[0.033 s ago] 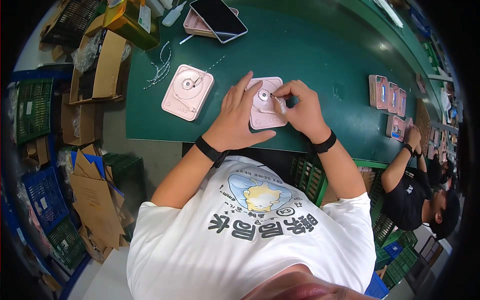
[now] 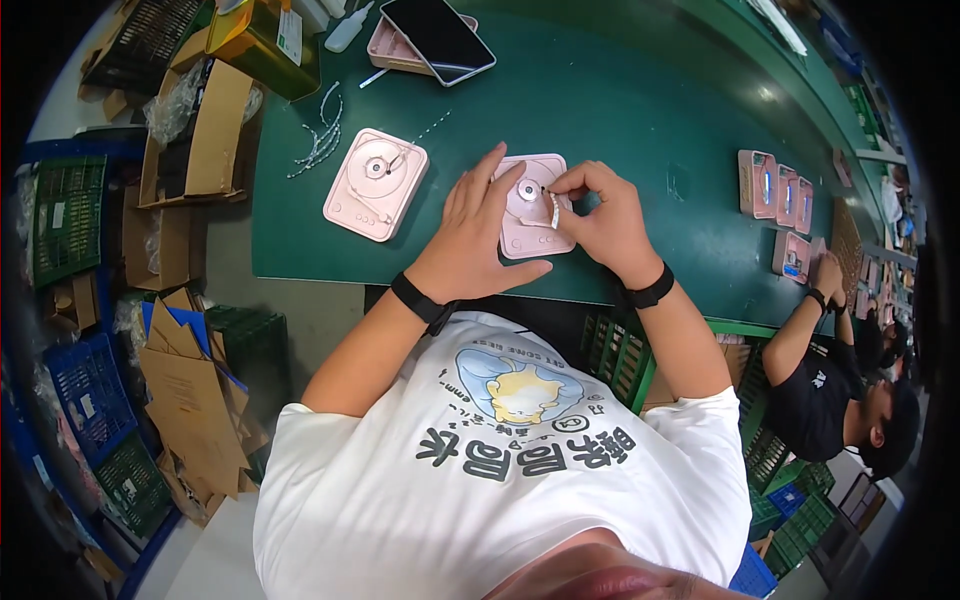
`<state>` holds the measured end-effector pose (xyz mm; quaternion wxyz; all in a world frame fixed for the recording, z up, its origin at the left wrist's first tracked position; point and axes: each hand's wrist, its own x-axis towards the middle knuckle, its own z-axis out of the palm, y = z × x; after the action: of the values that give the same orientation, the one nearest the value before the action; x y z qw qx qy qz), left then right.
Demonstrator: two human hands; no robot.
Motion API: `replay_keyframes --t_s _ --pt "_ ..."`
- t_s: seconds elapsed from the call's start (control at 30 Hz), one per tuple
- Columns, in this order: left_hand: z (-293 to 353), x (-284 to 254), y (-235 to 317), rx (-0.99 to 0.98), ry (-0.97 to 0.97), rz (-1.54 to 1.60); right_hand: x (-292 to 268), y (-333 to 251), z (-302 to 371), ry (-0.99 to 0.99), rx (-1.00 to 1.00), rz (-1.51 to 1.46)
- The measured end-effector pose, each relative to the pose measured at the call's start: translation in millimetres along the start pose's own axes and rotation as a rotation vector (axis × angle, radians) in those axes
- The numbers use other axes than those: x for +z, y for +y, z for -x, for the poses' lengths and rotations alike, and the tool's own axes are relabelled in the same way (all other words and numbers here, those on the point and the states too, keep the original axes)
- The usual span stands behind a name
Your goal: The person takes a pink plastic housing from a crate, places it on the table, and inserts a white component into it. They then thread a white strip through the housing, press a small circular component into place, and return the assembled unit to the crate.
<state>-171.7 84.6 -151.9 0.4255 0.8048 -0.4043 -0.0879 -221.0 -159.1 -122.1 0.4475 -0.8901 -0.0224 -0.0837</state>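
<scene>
A pink case shaped like a small record player (image 2: 520, 243) lies on the green table in front of me. My left hand (image 2: 467, 232) rests flat along its left edge, fingers spread and thumb stretched to the right. At the case's right side, my right hand (image 2: 600, 212) pinches a short white speckled cord (image 2: 555, 211) with thumb and forefinger, close beside the round silver hub. The cord hangs down over the case top; its upper end is hidden at my fingertips. Farther left lies a second pink record-player case (image 2: 376, 186), with a speckled cord running out near its upper right.
Loose speckled cords (image 2: 322, 140) lie at the left. Behind them, a phone (image 2: 437, 40) rests on another pink case near a white bottle (image 2: 348, 30). Several open pink cases (image 2: 757, 184) stand at the right, near a co-worker's hands (image 2: 826, 277). Cardboard boxes (image 2: 215, 130) flank the table.
The cord at my right fingertips, smeared by motion before, now hangs sharp and straighter over the case. Both hands keep nearly the same place.
</scene>
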Motion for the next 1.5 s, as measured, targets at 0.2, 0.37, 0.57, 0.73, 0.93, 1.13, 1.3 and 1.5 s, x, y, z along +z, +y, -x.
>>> replay_keyframes --t_s 0.2,0.37,0.57,0.73,0.93,1.13,1.3,1.5 --pt "-1 0 0 0.016 0.016 -0.012 5 -2 2 0.052 0.061 -0.027" --pt "-1 3 1 0.012 0.025 -0.017 3 -1 -1 0.078 0.024 0.065" --pt "0 8 0 -0.021 0.039 -0.067 -2 -10 -1 0.024 -0.043 0.08" --pt "-1 8 1 -0.02 0.053 -0.041 0 -12 -2 0.079 -0.053 0.072" --pt "-1 9 1 0.001 0.075 -0.044 0 -10 2 0.04 -0.016 0.097" --pt "1 10 0 0.002 0.088 -0.047 0 -17 0 0.102 -0.116 0.084" --pt "0 12 0 -0.01 0.085 -0.029 4 -11 2 0.067 0.116 0.095" --pt "-5 10 8 -0.072 0.11 -0.012 10 -13 2 0.125 0.154 -0.073"
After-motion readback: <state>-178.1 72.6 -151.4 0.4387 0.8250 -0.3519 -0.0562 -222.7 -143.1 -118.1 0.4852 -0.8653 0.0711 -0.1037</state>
